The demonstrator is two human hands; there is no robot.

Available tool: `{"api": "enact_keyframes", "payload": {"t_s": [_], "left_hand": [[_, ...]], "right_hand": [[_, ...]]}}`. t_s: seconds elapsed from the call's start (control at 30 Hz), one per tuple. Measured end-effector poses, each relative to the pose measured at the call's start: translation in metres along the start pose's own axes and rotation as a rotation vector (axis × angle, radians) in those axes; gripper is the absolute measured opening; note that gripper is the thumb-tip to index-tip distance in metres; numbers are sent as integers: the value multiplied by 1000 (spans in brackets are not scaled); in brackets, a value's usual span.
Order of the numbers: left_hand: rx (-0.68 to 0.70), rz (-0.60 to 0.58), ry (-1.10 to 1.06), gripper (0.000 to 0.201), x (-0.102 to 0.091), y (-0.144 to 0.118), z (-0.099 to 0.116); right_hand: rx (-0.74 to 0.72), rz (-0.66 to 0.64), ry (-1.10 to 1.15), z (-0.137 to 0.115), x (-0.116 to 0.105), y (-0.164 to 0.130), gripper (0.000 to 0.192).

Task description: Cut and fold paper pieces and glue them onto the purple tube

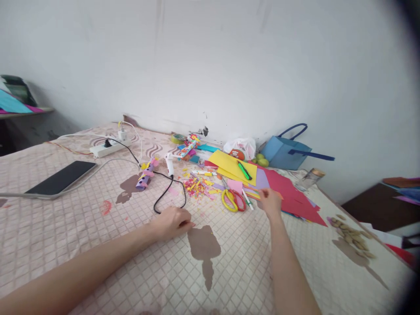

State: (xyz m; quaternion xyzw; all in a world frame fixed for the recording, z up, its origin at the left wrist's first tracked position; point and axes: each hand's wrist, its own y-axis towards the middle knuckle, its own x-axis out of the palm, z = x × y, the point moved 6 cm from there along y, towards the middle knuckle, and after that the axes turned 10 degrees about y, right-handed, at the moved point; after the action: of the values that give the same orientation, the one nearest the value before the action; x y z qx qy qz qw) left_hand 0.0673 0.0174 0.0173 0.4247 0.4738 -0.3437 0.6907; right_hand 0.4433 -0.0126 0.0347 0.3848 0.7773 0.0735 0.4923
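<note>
Left hand (172,223) rested loosely curled, holding nothing, at centre frame beside cord (167,192). Right hand (271,202) pinched sheet edge (254,192), right of centre near scissors (232,200), presumably to lift it.

A bed (98,245) with a pinkish quilted cover carries everything. Beyond the left grip (172,223) lie a black cable (169,188), paper scraps (197,186) and a power strip (110,148); beside the right grip (271,203) lie yellow scissors (231,200) and coloured paper sheets (288,192). A phone (62,177) lies far left.
</note>
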Motion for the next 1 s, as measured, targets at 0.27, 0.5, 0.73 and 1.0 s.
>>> {"api": "enact_keyframes", "payload": {"t_s": [0.27, 0.5, 0.73, 1.0], "left_hand": [[6, 14, 9, 31, -1, 1, 1], [-4, -16, 17, 31, 0, 1, 0], [-10, -22, 23, 31, 2, 1, -2], [-15, -10, 6, 31, 0, 1, -1]], "right_hand": [[111, 52, -92, 56, -15, 4, 24], [25, 13, -95, 48, 11, 2, 21], [23, 50, -106, 54, 13, 4, 19], [73, 87, -120, 63, 2, 6, 25]]}}
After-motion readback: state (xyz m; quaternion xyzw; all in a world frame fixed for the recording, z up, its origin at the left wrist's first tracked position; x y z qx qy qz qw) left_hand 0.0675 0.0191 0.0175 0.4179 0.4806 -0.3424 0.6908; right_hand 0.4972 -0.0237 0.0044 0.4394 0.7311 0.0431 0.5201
